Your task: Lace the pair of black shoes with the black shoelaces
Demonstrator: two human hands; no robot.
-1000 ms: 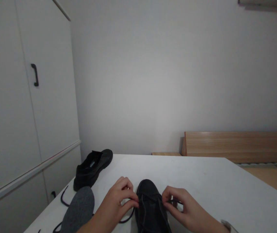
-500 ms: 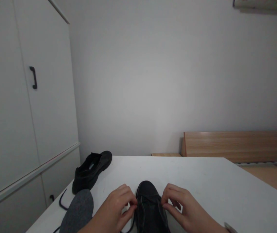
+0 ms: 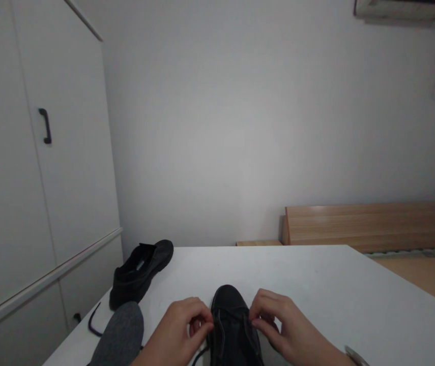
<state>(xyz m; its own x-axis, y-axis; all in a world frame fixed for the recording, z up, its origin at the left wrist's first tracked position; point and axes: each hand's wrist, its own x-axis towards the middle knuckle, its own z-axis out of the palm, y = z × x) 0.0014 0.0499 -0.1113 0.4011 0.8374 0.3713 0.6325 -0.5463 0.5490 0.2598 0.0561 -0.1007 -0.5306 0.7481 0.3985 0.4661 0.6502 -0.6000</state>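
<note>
A black lace-up shoe [image 3: 231,325] sits on the white table in front of me, toe pointing away and its heel cut off by the lower frame edge. On its left side, my left hand [image 3: 186,328] has thumb and forefinger pinched at the edge of the upper. A dark shoelace [image 3: 201,354] trails beside the shoe below that hand. From the opposite side, my right hand [image 3: 278,323] pinches the right edge of the upper. Whether a bit of lace is between the fingertips is too small to see.
A second black shoe [image 3: 141,274] lies at the table's left edge, toe away. Near it are a grey rounded fabric piece [image 3: 121,333] and a loose black lace [image 3: 93,323]. The white table [image 3: 316,290] reaches toward the wall; a white cabinet [image 3: 76,203] stands left.
The view has shifted slightly. My right fingers have moved a little closer in against the shoe's right edge; both hands stay pinched at its sides.
</note>
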